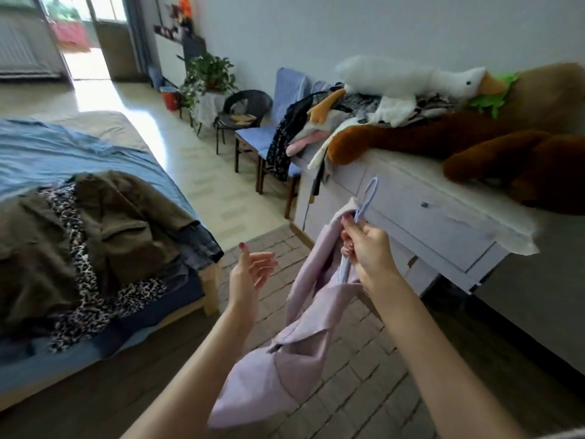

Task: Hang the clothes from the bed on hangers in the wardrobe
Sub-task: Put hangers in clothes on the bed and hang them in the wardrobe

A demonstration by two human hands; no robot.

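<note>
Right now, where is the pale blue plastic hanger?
In the head view, right of centre: the right hand grips the pale blue plastic hanger inside a lilac garment.

Head view, angled down, close

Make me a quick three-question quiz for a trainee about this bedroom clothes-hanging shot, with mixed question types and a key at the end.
1. True or false: the left hand grips the pale blue plastic hanger.
2. Multiple choice: the pale lilac fabric garment is A) spread flat on the bed, B) hanging from the hanger in the right hand, C) lying on the white dresser.
3. Short answer: which garment lies on top of the pile on the blue-sheeted bed?

Key
1. False: the left hand is open and empty.
2. B.
3. The olive-brown jacket, above a leopard-print garment.
</note>
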